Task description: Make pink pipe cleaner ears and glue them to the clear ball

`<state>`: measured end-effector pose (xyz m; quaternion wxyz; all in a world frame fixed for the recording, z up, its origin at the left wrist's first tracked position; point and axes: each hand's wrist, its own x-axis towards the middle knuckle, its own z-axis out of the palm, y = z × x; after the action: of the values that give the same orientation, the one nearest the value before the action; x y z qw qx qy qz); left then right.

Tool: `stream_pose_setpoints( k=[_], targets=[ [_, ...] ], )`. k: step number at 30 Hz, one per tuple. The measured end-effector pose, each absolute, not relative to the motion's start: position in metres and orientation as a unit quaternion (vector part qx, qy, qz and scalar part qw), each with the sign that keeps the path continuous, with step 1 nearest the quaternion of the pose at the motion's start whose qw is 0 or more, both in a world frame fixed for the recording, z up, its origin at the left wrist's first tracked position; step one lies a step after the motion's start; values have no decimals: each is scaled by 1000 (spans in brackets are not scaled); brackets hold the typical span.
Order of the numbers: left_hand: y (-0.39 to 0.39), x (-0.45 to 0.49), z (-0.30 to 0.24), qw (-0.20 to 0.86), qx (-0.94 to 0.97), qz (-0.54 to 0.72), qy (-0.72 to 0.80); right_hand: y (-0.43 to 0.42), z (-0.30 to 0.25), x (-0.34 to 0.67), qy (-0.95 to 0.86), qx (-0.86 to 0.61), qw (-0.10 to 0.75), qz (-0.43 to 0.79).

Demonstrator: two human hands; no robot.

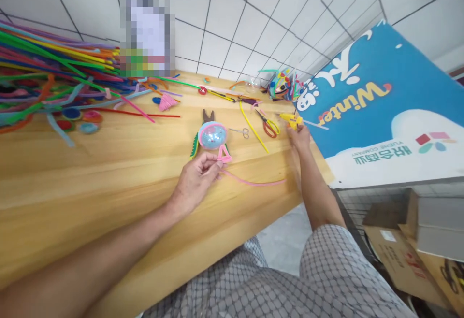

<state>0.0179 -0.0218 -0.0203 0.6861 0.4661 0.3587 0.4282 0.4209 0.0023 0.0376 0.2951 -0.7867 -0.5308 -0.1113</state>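
Pinched between the fingertips of my left hand (199,173) is a pink pipe cleaner triangle (224,155). Just beyond it a clear glittery dome (213,137) with a pink and light-blue rim sits over green-handled pliers (195,147). A long pink pipe cleaner (253,183) curves across the wood to the right of this hand. At the table's right side, my right hand (300,137) is closed on a yellow glue gun (291,119), with a pale stick jutting out rightward. Orange-and-yellow scissors (270,125) lie left of it, near a yellow pipe cleaner (253,128) and small metal scissors (243,133).
Many coloured pipe cleaners (54,66) pile up at the left, with coiled discs (90,116) and a pink cone (168,101) nearby. A colourful bundle (281,85) stands by the tiled wall. A blue board (391,100) borders the table's right; cardboard boxes (402,255) sit below.
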Motion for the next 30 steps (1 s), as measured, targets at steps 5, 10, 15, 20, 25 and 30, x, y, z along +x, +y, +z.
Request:
stream_pose_setpoints(
  k=[5, 10, 15, 20, 25, 30],
  targets=[
    [-22, 20, -20, 678, 480, 447, 331, -35, 30, 370, -628, -707, 317, -70],
    [-18, 17, -26, 657, 484, 477, 326, -78, -5, 275, -828, -517, 204, 75],
    [-17, 15, -28, 638, 498, 475, 345, -73, -13, 232, -844, -499, 157, 117],
    [-16, 6, -16, 631, 501, 463, 369, -69, 18, 245, -791, -499, 219, 278],
    [-16, -5, -10, 630, 497, 453, 388, -48, 63, 242, -791, -478, 269, 269],
    [-19, -9, -19, 631, 487, 466, 384, -11, 62, 217, -812, -441, 347, 164]
  ],
)
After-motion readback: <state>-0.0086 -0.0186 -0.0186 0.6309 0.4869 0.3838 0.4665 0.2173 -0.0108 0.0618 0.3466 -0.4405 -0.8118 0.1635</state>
